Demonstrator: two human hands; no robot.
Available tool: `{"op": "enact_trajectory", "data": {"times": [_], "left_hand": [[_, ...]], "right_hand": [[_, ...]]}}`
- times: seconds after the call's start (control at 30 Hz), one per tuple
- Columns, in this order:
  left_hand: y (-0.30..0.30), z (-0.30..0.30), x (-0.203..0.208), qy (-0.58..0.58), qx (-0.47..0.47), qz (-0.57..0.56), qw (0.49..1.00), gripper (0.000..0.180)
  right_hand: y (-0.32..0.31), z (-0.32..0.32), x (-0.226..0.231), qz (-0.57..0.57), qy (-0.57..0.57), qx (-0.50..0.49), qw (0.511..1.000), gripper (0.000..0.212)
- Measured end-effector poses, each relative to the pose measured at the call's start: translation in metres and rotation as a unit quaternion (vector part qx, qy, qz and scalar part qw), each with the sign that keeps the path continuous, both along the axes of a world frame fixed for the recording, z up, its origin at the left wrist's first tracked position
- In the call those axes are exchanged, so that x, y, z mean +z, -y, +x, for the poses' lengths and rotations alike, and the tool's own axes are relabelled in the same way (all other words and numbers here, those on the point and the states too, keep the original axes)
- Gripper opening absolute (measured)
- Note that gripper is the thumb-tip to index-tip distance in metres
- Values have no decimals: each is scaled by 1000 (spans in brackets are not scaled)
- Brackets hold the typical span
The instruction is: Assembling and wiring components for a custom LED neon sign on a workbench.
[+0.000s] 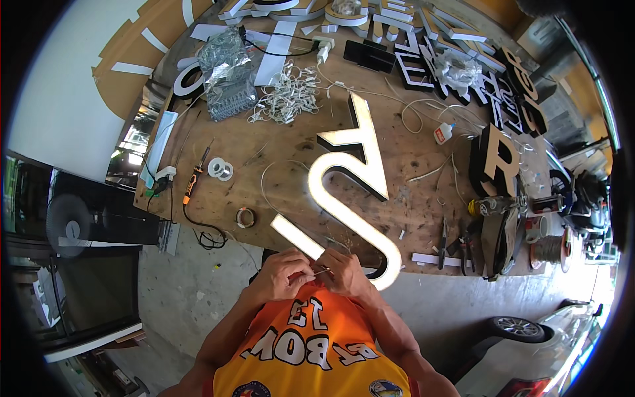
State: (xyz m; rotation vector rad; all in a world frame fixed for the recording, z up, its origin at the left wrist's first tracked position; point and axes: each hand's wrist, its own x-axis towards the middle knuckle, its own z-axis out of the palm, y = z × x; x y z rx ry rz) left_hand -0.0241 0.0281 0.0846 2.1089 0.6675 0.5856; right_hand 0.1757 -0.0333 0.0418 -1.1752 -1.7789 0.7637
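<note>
Close to my body at the table's near edge, my left hand (284,274) and my right hand (341,272) are both closed, fingertips nearly meeting. Between them runs a thin pale wire (321,272), pinched from both sides; its ends are hidden by the fingers. Just beyond the hands lies a glowing curved sign letter (345,206) with a white face and black sides. A second lit, angular letter (368,156) touches or nearly touches its far side. A short lit bar (297,237) points toward my hands.
On the wooden table (284,198) are a soldering iron (196,175), a solder spool (220,169), a tape roll (245,217) and a tangle of white wired modules (288,94). A glue bottle (444,133), pliers (467,250) and another letter (495,161) lie to the right. More sign letters fill the far edge.
</note>
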Motion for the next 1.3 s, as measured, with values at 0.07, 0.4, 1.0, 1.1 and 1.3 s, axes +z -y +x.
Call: {"op": "enact_trajectory", "data": {"times": [0.07, 0.4, 1.0, 1.1, 1.3], "left_hand": [[0, -1, -1, -2, -3, -8, 1000, 10], [-1, -6, -4, -1, -5, -11, 1000, 11], [-32, -128, -16, 199, 485, -45, 850, 24], [-24, -193, -40, 137, 510, -70, 847, 21], [24, -281, -137, -282, 440, -129, 843, 22]], "right_hand": [[0, 0, -1, 4, -4, -2, 1000, 15], [-3, -2, -1, -5, 5, 15, 1000, 16], [-27, 34, 14, -52, -50, -283, 956, 10], [-31, 50, 9, -16, -49, -307, 950, 10], [-31, 68, -1, 22, -19, -305, 952, 11]]}}
